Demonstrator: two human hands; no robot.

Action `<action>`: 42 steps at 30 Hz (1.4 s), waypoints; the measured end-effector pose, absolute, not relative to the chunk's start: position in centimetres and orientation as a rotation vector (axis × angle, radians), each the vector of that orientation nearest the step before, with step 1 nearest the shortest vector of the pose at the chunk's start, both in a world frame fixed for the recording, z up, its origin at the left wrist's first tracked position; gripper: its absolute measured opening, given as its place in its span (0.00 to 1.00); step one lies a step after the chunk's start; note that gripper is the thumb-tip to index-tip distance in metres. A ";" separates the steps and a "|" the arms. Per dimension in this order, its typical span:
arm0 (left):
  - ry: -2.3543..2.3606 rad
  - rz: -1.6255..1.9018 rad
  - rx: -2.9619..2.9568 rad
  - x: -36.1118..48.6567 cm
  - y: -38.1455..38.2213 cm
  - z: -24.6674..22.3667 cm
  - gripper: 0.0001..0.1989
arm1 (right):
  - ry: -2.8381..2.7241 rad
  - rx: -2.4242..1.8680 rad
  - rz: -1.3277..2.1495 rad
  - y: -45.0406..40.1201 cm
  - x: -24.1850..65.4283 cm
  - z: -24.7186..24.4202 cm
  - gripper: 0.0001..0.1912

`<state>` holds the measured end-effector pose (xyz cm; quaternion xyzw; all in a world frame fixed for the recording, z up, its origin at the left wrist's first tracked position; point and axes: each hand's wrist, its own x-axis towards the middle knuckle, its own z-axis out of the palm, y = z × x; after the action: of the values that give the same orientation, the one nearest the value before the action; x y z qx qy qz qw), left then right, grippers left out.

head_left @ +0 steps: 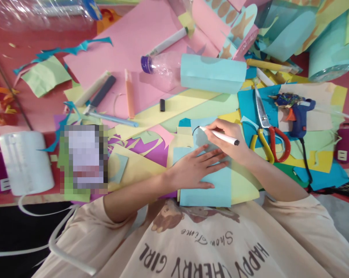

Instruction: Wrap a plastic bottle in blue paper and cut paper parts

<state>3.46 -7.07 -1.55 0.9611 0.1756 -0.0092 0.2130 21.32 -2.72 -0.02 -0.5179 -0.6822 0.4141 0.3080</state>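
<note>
In my right hand [228, 139] is a white marker [220, 136], its tip on light blue paper [206, 191] beside a short curved black line [195, 129]. My left hand [196, 168] lies flat on the same paper, fingers spread, just below the right hand. A small black cap [162, 105] rests on yellow paper up and to the left. Yellow sheets [243, 183] show beneath the light blue paper.
Scissors [263, 119] and a blue glue gun [300, 116] lie to the right. Beyond my hands is a bottle [165, 67] wrapped in blue paper. A blurred phone [86, 158] and a white box [26, 162] sit at left, among scraps and markers.
</note>
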 end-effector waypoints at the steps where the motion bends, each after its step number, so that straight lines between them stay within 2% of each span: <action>1: 0.490 -0.032 2.671 3.4 -7.1 -1.5 0.37 | -1.799 -1.374 1.092 -2.7 21.4 0.0 0.10; 42: 0.475 0.014 2.789 3.3 -7.1 -1.4 0.36 | -1.816 -1.564 1.029 -1.5 23.2 2.2 0.11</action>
<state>3.34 -7.09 -1.44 0.9738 0.1657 0.0047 0.1554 23.19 -1.48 2.24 -0.5785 -0.6716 0.3805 0.2637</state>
